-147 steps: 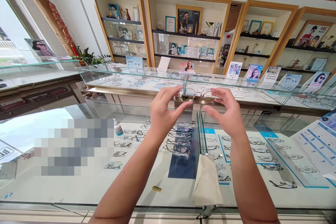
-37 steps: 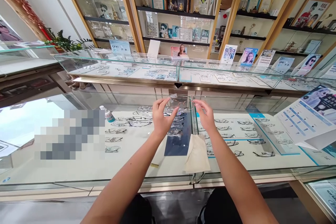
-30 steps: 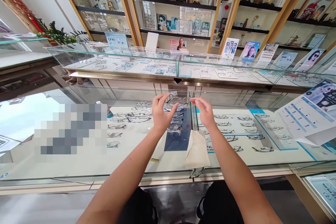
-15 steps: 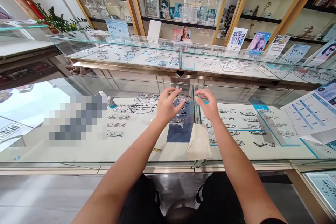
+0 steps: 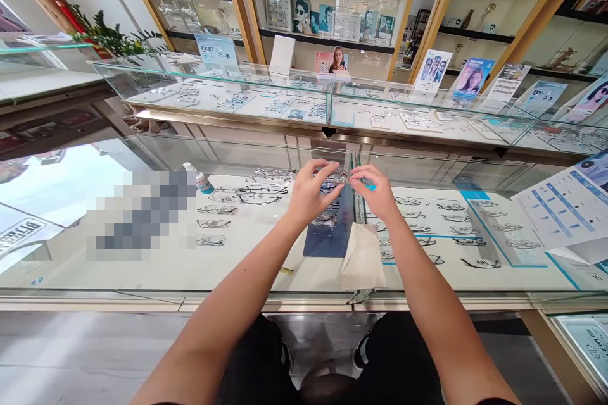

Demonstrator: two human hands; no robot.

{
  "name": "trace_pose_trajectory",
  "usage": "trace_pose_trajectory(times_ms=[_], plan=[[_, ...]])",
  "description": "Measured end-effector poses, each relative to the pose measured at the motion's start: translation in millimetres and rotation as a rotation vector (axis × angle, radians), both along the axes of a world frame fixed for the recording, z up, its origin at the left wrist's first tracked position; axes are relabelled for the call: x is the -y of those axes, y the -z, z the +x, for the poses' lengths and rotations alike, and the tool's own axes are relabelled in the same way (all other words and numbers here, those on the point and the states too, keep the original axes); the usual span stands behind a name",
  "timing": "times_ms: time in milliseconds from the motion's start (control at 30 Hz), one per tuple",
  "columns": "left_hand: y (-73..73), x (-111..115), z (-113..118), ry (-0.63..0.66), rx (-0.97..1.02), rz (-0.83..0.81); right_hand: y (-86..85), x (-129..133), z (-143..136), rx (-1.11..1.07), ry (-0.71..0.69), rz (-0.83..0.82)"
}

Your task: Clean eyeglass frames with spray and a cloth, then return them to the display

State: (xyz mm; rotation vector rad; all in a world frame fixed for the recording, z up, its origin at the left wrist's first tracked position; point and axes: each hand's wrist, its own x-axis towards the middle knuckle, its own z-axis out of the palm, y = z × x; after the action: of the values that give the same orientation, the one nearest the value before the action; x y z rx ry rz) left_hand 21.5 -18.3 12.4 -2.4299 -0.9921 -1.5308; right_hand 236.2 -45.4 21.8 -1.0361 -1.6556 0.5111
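Low in the middle of the frame, a pale cloth [image 5: 362, 259] lies over the seam of the glass counter [image 5: 161, 275], likely to be within easy reach. Just above centre, my left hand [image 5: 304, 199] grips the wire glasses [image 5: 346, 173] between fingers and thumb; my right hand [image 5: 380, 199] pinches their other side, probably to steady them. Farther, at upper right, a leaflet [image 5: 433, 69] stands facing me, presumably for reading.

The cloth [image 5: 363, 257] is plain cream; the mat [image 5: 323, 242] beneath the eyeglasses is dark navy.
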Motion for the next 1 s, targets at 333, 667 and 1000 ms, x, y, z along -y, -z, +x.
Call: trace_pose_trajectory(times_ms=[333,667,1000], plan=[[-4.5,0,4,0.224,0.178,-0.283,16.4,-21,-1,-0.316,-0.235,-0.291],[-2.4,-8,12,0.316,0.384,-0.479,12.9,-33,-5,-0.457,-0.299,-0.435],[-13.9,10,17,-0.009,0.631,-0.576,31.8,-38,-19,-0.465,-0.027,-0.279]])
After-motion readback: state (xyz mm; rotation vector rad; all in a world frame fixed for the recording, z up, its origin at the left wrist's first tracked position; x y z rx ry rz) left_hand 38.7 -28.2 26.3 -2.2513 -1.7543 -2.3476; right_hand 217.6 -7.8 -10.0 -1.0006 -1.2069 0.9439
